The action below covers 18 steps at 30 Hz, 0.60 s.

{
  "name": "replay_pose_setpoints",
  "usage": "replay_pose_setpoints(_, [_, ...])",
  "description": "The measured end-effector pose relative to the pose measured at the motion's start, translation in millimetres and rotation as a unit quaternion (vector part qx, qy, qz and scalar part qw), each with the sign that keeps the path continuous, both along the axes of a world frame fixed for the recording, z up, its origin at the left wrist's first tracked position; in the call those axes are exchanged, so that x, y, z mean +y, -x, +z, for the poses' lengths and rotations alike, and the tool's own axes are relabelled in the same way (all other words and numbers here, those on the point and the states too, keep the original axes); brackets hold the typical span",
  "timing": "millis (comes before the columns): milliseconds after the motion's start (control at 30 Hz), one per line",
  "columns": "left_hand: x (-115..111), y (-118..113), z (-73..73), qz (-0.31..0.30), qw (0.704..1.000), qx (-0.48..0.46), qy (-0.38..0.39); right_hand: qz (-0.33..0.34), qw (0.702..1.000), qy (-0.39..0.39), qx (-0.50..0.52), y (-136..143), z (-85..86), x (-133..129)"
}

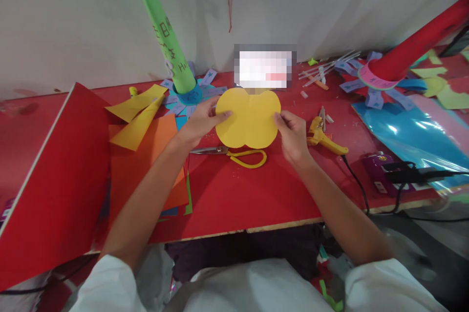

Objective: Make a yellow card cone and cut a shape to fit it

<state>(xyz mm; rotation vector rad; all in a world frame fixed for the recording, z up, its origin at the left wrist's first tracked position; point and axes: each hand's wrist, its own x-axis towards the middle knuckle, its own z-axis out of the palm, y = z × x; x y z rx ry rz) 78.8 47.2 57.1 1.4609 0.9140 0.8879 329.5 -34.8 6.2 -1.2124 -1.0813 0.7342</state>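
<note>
A yellow paper cutout (pixel 248 119) with rounded lobes is held up flat above the table, a faint crease down its middle. My left hand (pixel 201 120) pinches its left edge, thumb on the front face. At the opposite edge my right hand (pixel 293 132) grips it the same way. Just below the cutout lie scissors (pixel 247 157) with yellow handles, blades pointing left; the cutout's lower edge overlaps them in view. Right of my right hand rests a yellow hot glue gun (pixel 324 138) with a black cord.
Orange sheets (pixel 146 165) and yellow scraps (pixel 141 112) lie left, beside a tilted red board (pixel 58 180). Behind stand a green paper tube (pixel 166 33) and, right, a red tube (pixel 421 38). A purple power strip (pixel 379 168) and blue plastic-wrapped sheets (pixel 406 131) are at right.
</note>
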Motion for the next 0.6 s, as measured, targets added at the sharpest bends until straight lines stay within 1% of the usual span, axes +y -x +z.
replay_pose_setpoints(67, [-3.0,-1.2,-0.4,-0.021,0.999,-0.014,0.030,0.012,1.000,-0.003,0.002,1.4,0.1,-0.2])
replay_pose_setpoints(133, [-4.3,-2.3,-2.7,-0.027,0.999,-0.014,0.040,0.020,1.000,-0.009,0.007,2.5,0.0,0.0])
replay_pose_setpoints(267, [-2.9,-3.4,-8.5,-0.005,1.000,0.003,0.029,0.034,0.999,-0.004,0.029,4.3,1.2,0.0])
replay_pose_setpoints(367, [-2.4,-3.9,-9.9,0.007,1.000,0.003,0.016,0.070,0.994,0.027,0.077,6.2,3.2,-1.6])
replay_pose_setpoints(500, [-4.8,-5.5,-8.8,0.004,0.999,-0.023,0.024,0.124,0.975,0.081,0.163,9.6,5.0,-5.0])
replay_pose_setpoints(600, [-7.4,-6.1,-8.6,-0.020,0.998,-0.043,0.045,0.150,0.954,0.119,0.232,10.9,4.0,-6.2])
